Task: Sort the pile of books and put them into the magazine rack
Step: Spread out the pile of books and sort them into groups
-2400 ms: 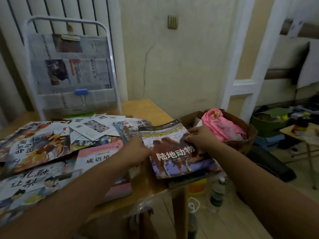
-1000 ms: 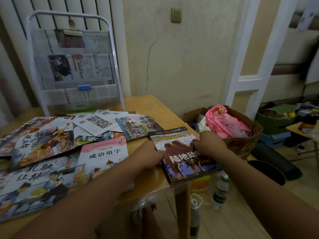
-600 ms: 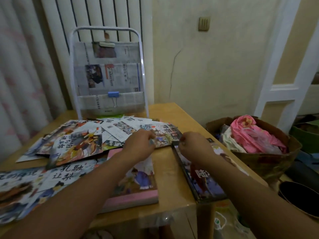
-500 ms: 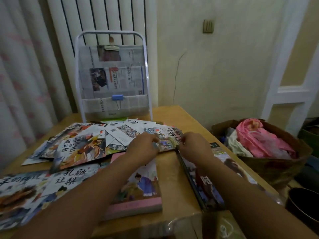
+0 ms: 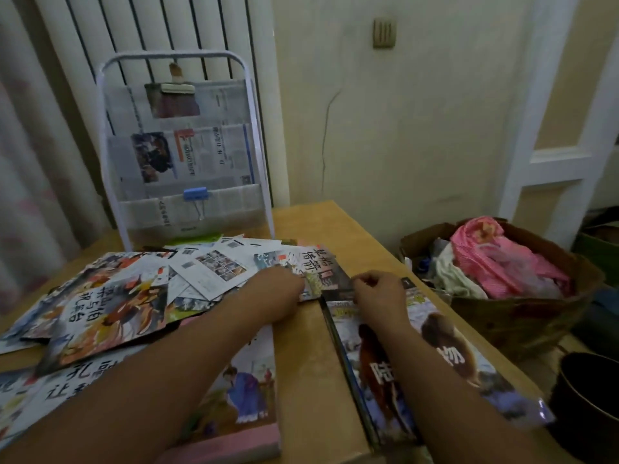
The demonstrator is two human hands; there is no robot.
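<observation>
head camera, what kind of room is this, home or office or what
Most likely a room in a home. A white radiator stands against the wall beside a curtain, a box of loose clothes sits on the floor, and children's picture books are spread over a wooden table.

Both hands have left the camel-cover book point(image 5: 435, 360), which now lies flat along the right edge of the surface point(image 5: 311, 380) instead of being held by both hands. The left hand point(image 5: 271, 293) and right hand point(image 5: 378, 293) have moved up to mid-frame, meeting at a small picture book point(image 5: 318, 266) just beyond it.
</observation>
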